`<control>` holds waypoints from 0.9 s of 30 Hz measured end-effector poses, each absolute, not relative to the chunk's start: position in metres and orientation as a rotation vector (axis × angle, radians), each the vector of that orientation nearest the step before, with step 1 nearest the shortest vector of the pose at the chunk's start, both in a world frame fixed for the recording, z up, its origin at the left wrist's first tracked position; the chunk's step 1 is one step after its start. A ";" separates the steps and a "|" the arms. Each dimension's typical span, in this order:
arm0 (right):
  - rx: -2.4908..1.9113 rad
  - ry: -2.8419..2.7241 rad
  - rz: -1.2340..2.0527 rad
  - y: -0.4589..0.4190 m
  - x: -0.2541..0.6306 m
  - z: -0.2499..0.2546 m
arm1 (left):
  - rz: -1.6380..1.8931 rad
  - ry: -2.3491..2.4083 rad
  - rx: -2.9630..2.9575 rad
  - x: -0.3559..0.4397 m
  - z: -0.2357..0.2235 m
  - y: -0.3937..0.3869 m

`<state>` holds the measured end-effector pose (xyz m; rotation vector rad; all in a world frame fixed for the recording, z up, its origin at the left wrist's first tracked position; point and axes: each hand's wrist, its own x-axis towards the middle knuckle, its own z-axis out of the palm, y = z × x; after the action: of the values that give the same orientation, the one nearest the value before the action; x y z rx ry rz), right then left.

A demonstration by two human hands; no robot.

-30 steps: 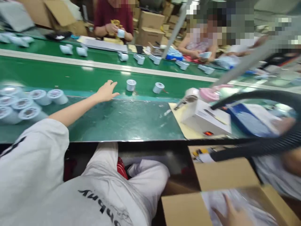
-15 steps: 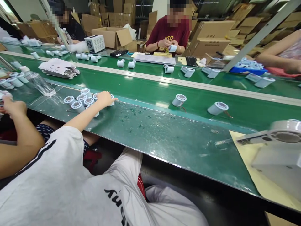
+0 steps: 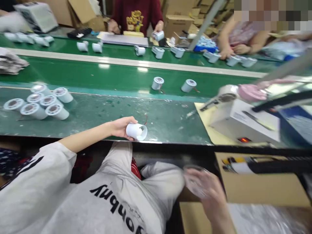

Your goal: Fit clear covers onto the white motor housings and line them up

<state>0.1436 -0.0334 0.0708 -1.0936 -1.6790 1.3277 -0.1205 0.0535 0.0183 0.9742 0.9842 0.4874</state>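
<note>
Here, left hand has fingers around white cylinder; at four o'clock, right hand grips blurred clear piece.

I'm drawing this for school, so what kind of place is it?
Probably a factory assembly line: there's a long green belt, many similar white cylinders, and cardboard boxes behind.

A maroon shirt reads "KID"; lettering on a white shirt is unclear.

The cylinder is pale blue, its wire red, the belt green, the shirt white with black lettering.
</note>
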 end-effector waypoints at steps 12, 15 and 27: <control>-1.465 -2.393 0.073 -0.046 0.191 -0.001 | 0.183 0.826 1.723 -0.022 0.014 0.020; -1.406 -2.288 0.456 -0.050 0.196 0.002 | 0.420 0.873 2.008 -0.024 0.016 0.012; -1.380 -1.433 1.087 -0.046 0.196 -0.001 | 0.580 0.610 1.818 -0.027 -0.035 0.021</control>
<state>0.1959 -0.0457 -0.0013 -1.3800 -1.4332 1.0867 -0.0274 0.0209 -0.0348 1.8179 0.6100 0.5799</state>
